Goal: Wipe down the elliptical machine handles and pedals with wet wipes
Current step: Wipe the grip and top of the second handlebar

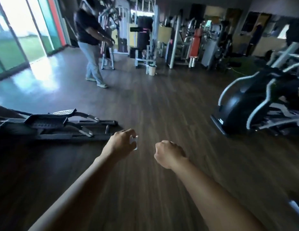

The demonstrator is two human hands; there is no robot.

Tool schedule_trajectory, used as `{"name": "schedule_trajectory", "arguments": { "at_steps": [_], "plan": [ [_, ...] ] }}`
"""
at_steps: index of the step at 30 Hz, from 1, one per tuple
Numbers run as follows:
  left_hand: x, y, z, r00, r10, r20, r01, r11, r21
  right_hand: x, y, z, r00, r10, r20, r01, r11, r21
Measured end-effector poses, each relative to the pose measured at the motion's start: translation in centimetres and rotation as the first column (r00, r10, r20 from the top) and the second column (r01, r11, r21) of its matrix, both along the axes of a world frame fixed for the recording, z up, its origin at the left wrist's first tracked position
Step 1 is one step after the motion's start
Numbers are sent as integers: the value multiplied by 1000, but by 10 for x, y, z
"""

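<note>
Small white wipe [133, 142] sits just left of centre, pinched in the fingers of the left hand [122, 140], with that arm stretched straight out over the wood floor [162, 105]. The right hand [168, 152] is beside it, curled into a fist with nothing showing in it. The elliptical pedals [45, 121] are low at mid-left, another machine [242, 107] is at the right edge, and a person [90, 39] stands upper left.

dim room | daylight from windows [20, 27] left | floor [45, 75] glare | motion blur | edges bent
</note>
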State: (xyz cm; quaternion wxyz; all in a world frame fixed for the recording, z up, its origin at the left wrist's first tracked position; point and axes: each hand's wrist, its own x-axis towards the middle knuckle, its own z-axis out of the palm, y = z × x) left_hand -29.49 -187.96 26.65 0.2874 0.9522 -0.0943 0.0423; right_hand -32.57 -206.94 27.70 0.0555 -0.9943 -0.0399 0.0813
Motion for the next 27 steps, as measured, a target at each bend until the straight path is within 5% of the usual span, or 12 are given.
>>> {"name": "schedule_trajectory", "arguments": {
  "at_steps": [9, 27],
  "plan": [
    [123, 81, 7, 938, 346, 27, -345, 938, -42, 204, 70, 21, 933, 336, 125, -339, 941, -3],
    [305, 376, 19, 733, 676, 81, -673, 737, -67, 460, 404, 24, 683, 695, 225, -719, 694, 37]
  ]
}}
